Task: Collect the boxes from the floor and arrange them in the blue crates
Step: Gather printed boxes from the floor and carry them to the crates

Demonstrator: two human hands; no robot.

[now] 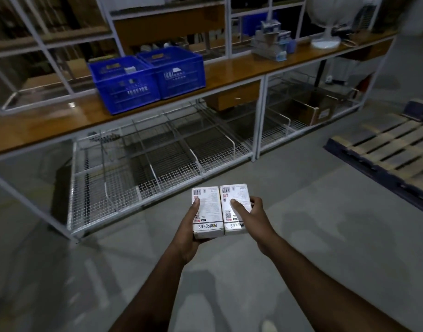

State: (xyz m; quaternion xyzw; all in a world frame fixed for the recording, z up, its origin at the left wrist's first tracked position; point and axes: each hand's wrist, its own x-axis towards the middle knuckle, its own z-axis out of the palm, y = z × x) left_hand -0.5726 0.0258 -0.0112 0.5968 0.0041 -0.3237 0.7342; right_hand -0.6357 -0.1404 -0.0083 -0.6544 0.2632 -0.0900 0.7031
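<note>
I hold two white printed boxes side by side in front of me, above the grey floor. My left hand [190,232] grips the left box [208,207] with the thumb on top. My right hand [250,220] grips the right box [234,202], thumb lying across its label. Two blue crates stand next to each other on the wooden shelf ahead: the left crate [124,85] and the right crate [179,71]. Each crate has small boxes inside, seen through the slotted walls.
A white metal rack with wire-mesh bins [157,164] runs below the wooden shelf [229,70]. A pile of small boxes [271,44] and a white fan [325,27] stand further right on the shelf. A wooden pallet [392,149] lies on the floor at right, a cardboard carton [313,109] under the shelf.
</note>
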